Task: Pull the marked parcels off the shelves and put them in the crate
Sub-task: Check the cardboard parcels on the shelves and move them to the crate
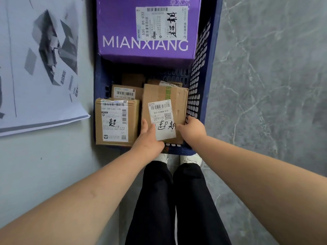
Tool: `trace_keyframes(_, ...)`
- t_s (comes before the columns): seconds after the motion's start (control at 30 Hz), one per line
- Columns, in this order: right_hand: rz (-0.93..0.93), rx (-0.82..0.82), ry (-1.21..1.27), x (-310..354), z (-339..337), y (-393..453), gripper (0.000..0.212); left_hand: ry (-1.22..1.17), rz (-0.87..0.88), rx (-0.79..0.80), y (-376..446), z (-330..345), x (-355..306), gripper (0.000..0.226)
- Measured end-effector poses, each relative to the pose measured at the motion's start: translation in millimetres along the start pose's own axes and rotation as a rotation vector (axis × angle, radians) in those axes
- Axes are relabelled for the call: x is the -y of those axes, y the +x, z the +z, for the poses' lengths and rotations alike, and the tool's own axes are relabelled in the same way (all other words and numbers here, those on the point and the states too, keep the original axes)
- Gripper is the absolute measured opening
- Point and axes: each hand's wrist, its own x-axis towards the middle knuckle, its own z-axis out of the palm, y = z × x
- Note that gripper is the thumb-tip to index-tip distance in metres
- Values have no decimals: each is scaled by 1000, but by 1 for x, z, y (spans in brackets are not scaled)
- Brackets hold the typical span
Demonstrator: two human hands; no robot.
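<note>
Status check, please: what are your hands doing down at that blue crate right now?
Left hand and right hand both gripping the cardboard parcel. Parcel low inside the crate. Purple box fills the far end; near-right corner open.

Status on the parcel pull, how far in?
Done: the blue crate already holds the purple box and a labelled brown box, with more cartons behind. In hand: the left hand and right hand hold a flat cardboard parcel at its near end, low in the crate. Left: release it. The shelves are out of view, so the remaining count is unknown.
</note>
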Motion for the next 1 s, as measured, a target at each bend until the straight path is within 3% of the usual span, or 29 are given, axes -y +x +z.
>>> trace_keyframes(0.07, -29, -15, 34, -3, -8, -16, 30, 29, 27, -5, -12, 1, -6, 81)
trace_keyframes(0.2, -25, -70, 185, -9, -31, -59, 53, 130, 99, -44, -41, -2, -35, 76)
trace_keyframes(0.43, 10, -488, 165, -34, -115, -158, 72, 351, 378, -176, -117, 1, -142, 74)
trace_keyframes(0.73, 299, -880, 448, -115, -203, -343, 76, 772, 842, -143, -284, 59, -257, 88)
trace_keyframes(1.0, 605, -1196, 590, -227, -218, -522, 77, 1007, 1295, -57, -453, 163, -313, 90)
